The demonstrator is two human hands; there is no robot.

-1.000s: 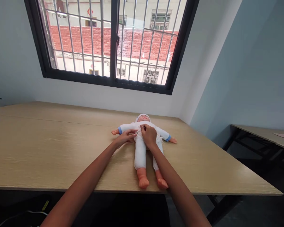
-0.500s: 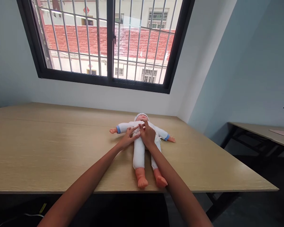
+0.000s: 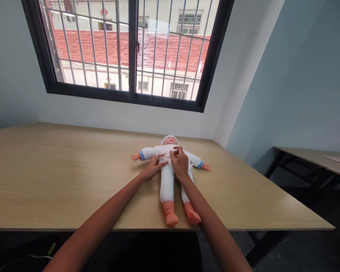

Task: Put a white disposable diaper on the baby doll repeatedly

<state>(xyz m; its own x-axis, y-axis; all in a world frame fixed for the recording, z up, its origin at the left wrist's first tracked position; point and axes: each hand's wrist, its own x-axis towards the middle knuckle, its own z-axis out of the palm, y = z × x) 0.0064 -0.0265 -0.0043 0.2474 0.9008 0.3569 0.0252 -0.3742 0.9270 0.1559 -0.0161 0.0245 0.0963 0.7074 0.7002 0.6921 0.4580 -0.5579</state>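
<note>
A baby doll [image 3: 167, 185] in a white suit with blue cuffs and a white cap lies on its back on the wooden table [image 3: 73, 181], its feet toward the front edge. On the left side of its waist rests my left hand [image 3: 153, 166], fingers apart. My right hand [image 3: 180, 162] is over the doll's belly with thumb and fingers bent close together; what lies between the fingertips is too small to tell. White fringed cloth [image 3: 191, 165] shows at the doll's waist beside my right hand.
Behind the table is a wall with a barred, dark-framed window [image 3: 132, 96]. A second table [image 3: 306, 156] with a pink sheet [image 3: 338, 160] stands at the far right. Below the front edge, a pale cable [image 3: 39, 257] shows at the lower left.
My right hand has shifted slightly right and away from my left fingertips, uncovering more of the doll's chest. My left hand stays at the waist.
</note>
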